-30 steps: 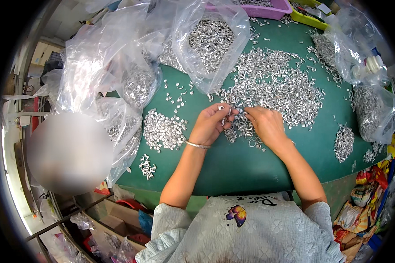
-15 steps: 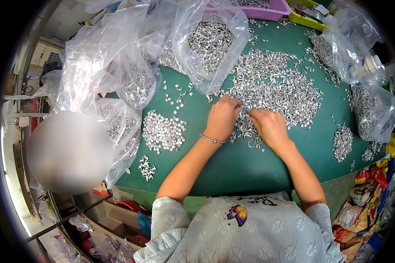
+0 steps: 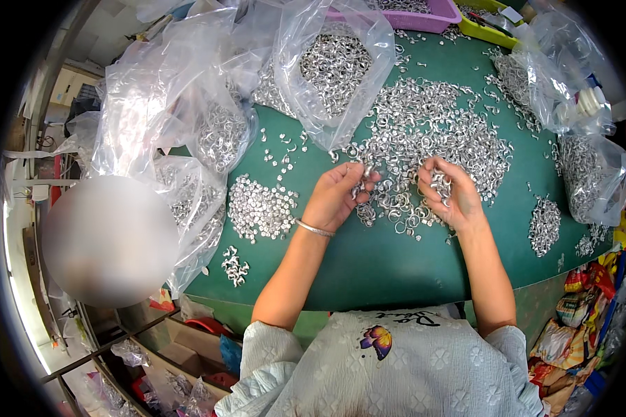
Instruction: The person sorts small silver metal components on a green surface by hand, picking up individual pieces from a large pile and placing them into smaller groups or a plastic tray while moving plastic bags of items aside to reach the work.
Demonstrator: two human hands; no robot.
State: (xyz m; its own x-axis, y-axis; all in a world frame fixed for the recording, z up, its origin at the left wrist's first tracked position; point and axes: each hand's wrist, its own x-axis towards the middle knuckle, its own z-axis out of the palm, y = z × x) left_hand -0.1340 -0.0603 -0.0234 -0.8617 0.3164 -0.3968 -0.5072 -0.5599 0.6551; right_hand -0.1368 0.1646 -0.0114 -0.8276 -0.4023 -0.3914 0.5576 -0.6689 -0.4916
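Small curved silver metal pieces (image 3: pixel 459 139) lie in a wide heap on the green tabletop (image 3: pixel 368 267). At the heap's near left edge my left hand (image 3: pixel 335 196) is turned palm inward, its thumb and fingers closed on a few of these pieces. My right hand (image 3: pixel 458 193) is cupped at the near right part of the heap, with silver pieces inside its curled fingers. Larger silver rings (image 3: pixel 402 217) lie on the table between the two hands. Left of my left forearm is a pile of small round silver pieces (image 3: pixel 263 210).
Clear plastic bags full of silver parts (image 3: pixel 334 73) stand at the back and left. More bags (image 3: pixel 591 177) line the right edge. A purple basket (image 3: pixel 428 17) and a yellow-green tray (image 3: pixel 487 31) sit at the back. Small piles (image 3: pixel 544 226) (image 3: pixel 235 266) flank my arms.
My hands have moved apart, the left one leftward and toward me, the right one a little rightward. Both have turned their palms inward, showing silver pieces in the fingers.
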